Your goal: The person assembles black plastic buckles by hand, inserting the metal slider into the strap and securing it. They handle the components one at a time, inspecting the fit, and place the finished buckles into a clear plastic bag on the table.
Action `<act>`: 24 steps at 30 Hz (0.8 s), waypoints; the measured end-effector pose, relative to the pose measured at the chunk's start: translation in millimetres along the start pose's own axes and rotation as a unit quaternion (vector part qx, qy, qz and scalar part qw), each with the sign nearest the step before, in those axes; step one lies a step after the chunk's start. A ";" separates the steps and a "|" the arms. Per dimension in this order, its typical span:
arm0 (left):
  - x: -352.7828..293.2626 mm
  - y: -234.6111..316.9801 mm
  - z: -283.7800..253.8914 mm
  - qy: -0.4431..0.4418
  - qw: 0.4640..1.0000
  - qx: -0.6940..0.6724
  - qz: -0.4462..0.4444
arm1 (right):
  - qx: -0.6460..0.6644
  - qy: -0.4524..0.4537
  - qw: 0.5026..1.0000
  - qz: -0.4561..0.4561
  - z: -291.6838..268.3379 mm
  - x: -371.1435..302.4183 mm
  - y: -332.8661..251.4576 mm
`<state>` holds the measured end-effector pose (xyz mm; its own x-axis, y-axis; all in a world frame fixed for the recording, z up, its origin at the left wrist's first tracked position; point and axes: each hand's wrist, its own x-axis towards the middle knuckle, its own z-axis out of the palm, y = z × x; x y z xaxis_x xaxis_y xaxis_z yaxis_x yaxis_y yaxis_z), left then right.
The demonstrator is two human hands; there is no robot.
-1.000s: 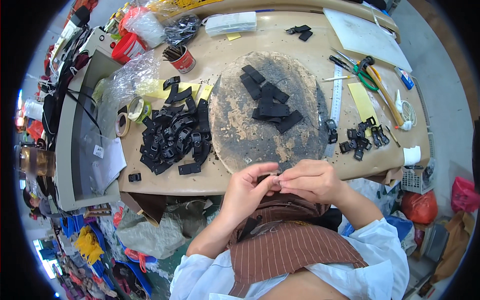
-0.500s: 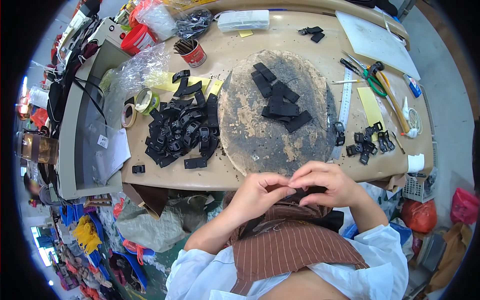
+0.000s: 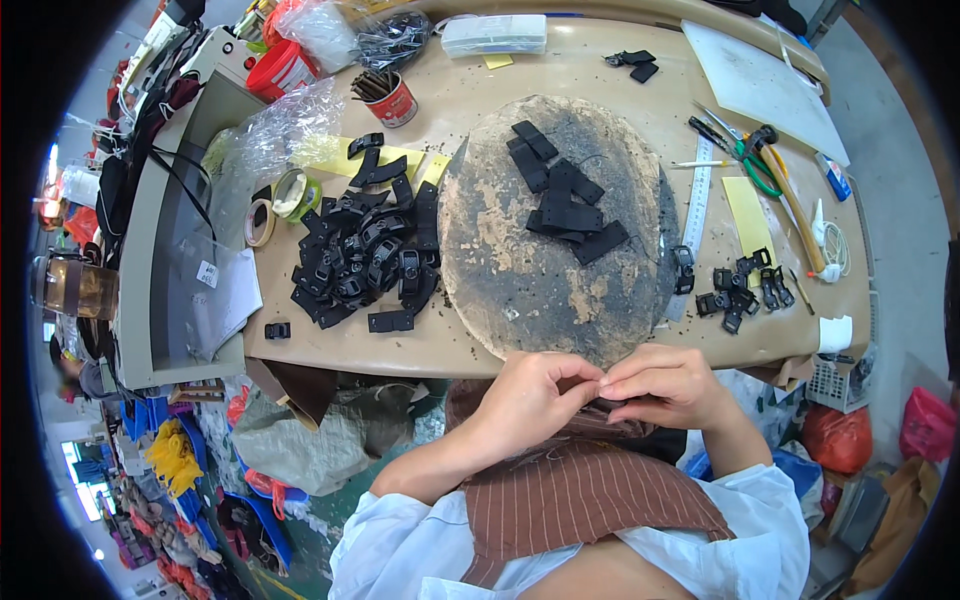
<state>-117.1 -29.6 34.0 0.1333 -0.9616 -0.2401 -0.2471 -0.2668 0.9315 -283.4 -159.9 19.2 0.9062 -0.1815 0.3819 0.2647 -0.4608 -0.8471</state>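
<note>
At the table's near edge, my left hand point(image 3: 545, 400) and my right hand point(image 3: 665, 385) meet fingertip to fingertip. Both are closed in a pinch, and a small dark bit shows between them, too hidden to name. Just beyond them lies a round, worn block point(image 3: 500, 270) with several black strap pieces point(image 3: 570, 215) on it. Left of the block is a heap of black buckles on straps point(image 3: 365, 255). A smaller group of black buckles point(image 3: 730, 295) lies to the right.
A steel ruler point(image 3: 695, 210), a hammer point(image 3: 800, 210) and green-handled pliers point(image 3: 757, 170) lie at the right. A red can of rods point(image 3: 393, 103), a tape roll point(image 3: 259, 222) and a clear plastic box point(image 3: 493, 36) stand farther back. A grey shelf wall point(image 3: 150, 240) borders the left.
My right hand's fingers have closed further and come down, and both hands' fingertips have drawn together. The pieces on the table lie as before; the view has shifted slightly.
</note>
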 end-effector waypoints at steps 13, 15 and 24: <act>112.6 1.7 -53.1 0.136 0.928 0.218 0.268 | 0.205 0.185 0.944 0.179 2.0 -16.6 1.6; 128.9 -7.8 -53.5 0.137 0.894 0.366 0.219 | 0.257 0.155 0.938 0.175 5.1 -17.9 1.1; 70.6 -43.3 -33.4 0.153 0.984 -0.085 0.032 | 0.156 0.076 0.977 0.123 3.1 -20.3 7.0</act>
<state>-65.0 -83.7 -14.1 0.4121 -0.9044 -0.1109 -0.1042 -0.1677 0.9803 -298.9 -156.8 4.4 0.9016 -0.3921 0.1828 0.1543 -0.1033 -0.9826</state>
